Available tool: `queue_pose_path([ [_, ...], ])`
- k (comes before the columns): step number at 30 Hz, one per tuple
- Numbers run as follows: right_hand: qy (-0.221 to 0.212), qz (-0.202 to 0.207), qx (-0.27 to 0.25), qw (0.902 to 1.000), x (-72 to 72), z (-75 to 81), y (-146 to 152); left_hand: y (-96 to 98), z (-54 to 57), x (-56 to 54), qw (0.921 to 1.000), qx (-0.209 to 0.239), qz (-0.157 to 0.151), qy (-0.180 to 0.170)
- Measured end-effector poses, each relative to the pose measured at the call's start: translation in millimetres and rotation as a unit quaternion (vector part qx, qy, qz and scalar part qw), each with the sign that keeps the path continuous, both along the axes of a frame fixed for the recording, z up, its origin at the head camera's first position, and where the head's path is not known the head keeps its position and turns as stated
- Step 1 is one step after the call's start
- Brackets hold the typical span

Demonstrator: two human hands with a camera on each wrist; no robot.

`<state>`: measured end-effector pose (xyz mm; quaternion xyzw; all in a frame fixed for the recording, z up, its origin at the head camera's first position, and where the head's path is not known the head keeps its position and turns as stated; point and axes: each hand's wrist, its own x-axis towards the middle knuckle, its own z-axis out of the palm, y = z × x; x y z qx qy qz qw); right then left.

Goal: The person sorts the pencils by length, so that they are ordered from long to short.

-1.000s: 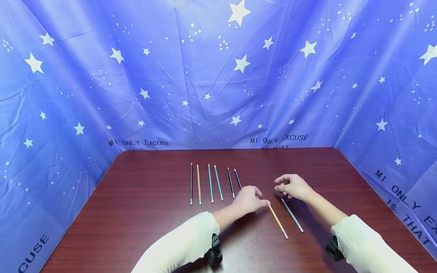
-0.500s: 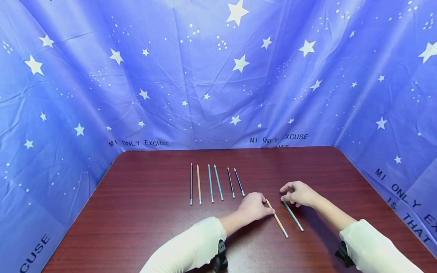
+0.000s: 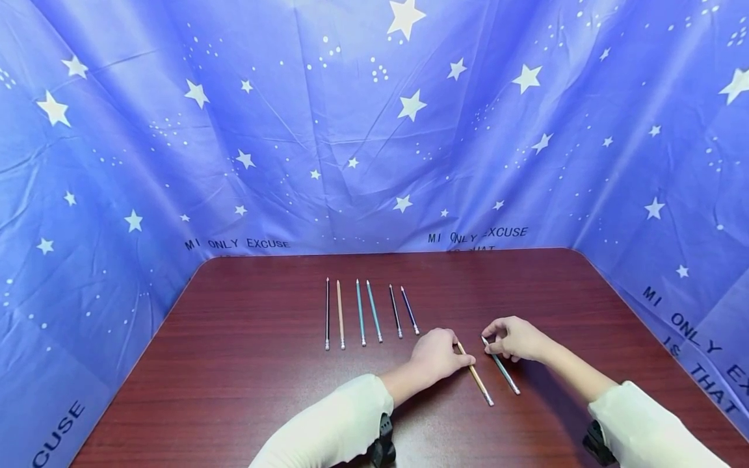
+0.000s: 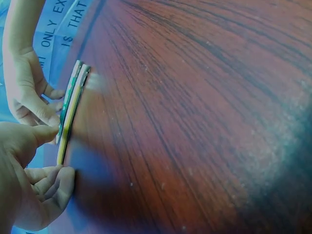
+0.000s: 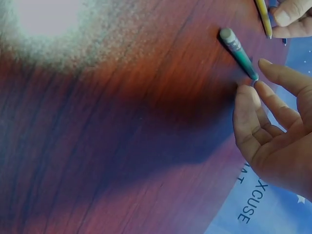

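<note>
In the head view, a yellow pencil (image 3: 481, 385) lies slanted on the table, its eraser end toward the front. My left hand (image 3: 435, 356) has thumb and fingers around its far, pointed part. To the right lies a green pencil (image 3: 506, 376) at a similar slant. My right hand (image 3: 517, 339) holds its pointed end between thumb and fingers, the tip showing between them. The right wrist view shows the green pencil's eraser end (image 5: 227, 35) pointing away from the fingers. Both pencils appear close together in the left wrist view.
Left of my hands, several pencils lie in pairs: a black pencil (image 3: 328, 315) with a natural-wood pencil (image 3: 341, 315), two blue ones (image 3: 361, 313), then a dark pencil (image 3: 396, 312) with a navy pencil (image 3: 410, 312). A starry blue curtain (image 3: 351, 130) surrounds the dark red table (image 3: 234, 364).
My left hand has moved right and nearer, onto the yellow pencil. My right hand has come down onto the green pencil's pointed end. The navy pencil is now fully uncovered.
</note>
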<state>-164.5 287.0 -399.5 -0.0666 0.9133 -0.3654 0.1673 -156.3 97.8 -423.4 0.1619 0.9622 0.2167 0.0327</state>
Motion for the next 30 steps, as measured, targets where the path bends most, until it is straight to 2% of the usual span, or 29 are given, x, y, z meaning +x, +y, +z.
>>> queue_pose_path([
  [8,0.003,0.006,0.001,1.0000,0.7,-1.6,0.6,6.7,-1.7,-0.1,0.9953,-0.086,0.003,0.046],
  [11,0.003,0.007,0.002,1.0000,1.0,-2.2,0.8,7.7,-2.7,-1.5,0.9953,-0.083,0.008,0.048],
  [14,-0.001,0.005,0.002,1.0000,1.8,-2.7,0.8,7.1,-3.6,-2.9,0.9986,-0.039,0.014,0.033],
  [16,-0.006,0.001,-0.001,1.0000,2.1,-3.2,0.5,5.9,-4.1,-3.2,0.9998,0.010,0.015,0.008],
  [18,-0.007,0.004,-0.008,0.9999,2.5,-3.5,0.2,4.6,-4.7,-3.3,0.9974,0.065,0.018,-0.024],
  [21,-0.011,0.005,-0.022,0.9997,2.8,-3.9,-0.4,3.1,-5.4,-3.4,0.9879,0.135,0.026,-0.072],
  [23,-0.012,0.008,-0.025,0.9996,3.0,-3.2,-0.8,2.5,-5.8,-3.8,0.9811,0.168,0.031,-0.091],
  [30,-0.010,0.013,-0.019,0.9997,2.9,-2.2,-1.1,0.9,-10.2,-5.1,0.9579,0.245,0.053,-0.140],
])
